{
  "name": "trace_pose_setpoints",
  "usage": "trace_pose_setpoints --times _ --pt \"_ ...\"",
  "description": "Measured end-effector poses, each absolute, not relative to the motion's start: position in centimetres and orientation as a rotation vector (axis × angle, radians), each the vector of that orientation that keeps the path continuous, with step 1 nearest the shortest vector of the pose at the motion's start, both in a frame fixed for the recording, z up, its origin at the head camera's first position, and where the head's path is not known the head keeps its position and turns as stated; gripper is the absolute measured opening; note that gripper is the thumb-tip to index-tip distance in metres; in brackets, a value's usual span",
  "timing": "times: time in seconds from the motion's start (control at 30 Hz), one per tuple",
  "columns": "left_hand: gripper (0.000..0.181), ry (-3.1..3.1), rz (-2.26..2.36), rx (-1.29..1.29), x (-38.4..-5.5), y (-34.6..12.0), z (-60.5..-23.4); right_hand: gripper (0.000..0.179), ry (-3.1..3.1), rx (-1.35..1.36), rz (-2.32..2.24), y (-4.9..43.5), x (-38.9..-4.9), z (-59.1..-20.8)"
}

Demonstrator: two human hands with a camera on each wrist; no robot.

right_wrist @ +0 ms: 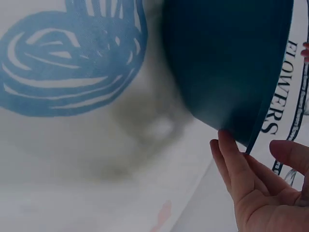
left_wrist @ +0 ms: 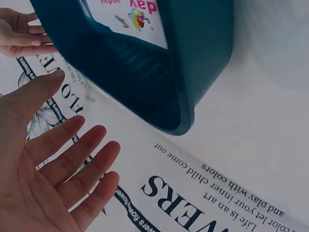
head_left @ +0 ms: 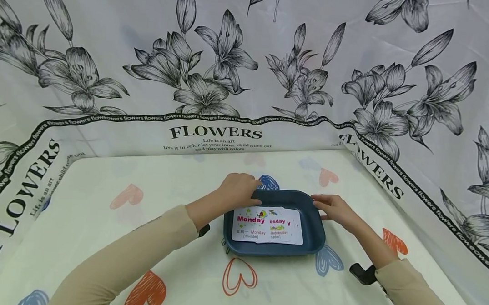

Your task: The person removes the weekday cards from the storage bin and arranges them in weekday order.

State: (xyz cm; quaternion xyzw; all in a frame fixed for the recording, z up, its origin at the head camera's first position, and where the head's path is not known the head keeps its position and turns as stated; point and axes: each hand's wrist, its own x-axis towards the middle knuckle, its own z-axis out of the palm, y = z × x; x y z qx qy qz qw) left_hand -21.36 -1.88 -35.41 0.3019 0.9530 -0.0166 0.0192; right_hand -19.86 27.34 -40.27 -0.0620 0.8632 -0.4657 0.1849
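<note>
A dark blue tray (head_left: 273, 250) sits on the table in the middle of the head view. White word cards (head_left: 266, 224) lie in it, printed "Monday" and "esday". My left hand (head_left: 240, 191) is at the tray's far left corner. In the left wrist view that hand (left_wrist: 72, 140) has its fingers spread and straight beside the tray (left_wrist: 145, 72), with the cards (left_wrist: 130, 14) showing inside. My right hand (head_left: 332, 207) is at the far right corner. There, a straight fingertip of the right hand (right_wrist: 256, 169) touches the tray's rim (right_wrist: 227, 58).
The table wears a cream cloth (head_left: 142, 239) printed with coloured hearts. A white floral sheet lettered "FLOWERS" (head_left: 216, 133) stands as walls at the back and both sides. A black wrist mount (head_left: 362, 273) sits on my right forearm.
</note>
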Motion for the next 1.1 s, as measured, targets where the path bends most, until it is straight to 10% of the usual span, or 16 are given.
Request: trace_pose_setpoints --times 1.1 --pt "0.07 2.57 -0.411 0.915 -21.7 2.2 -39.8 0.047 2.396 -0.116 -1.309 27.3 -19.5 -40.8"
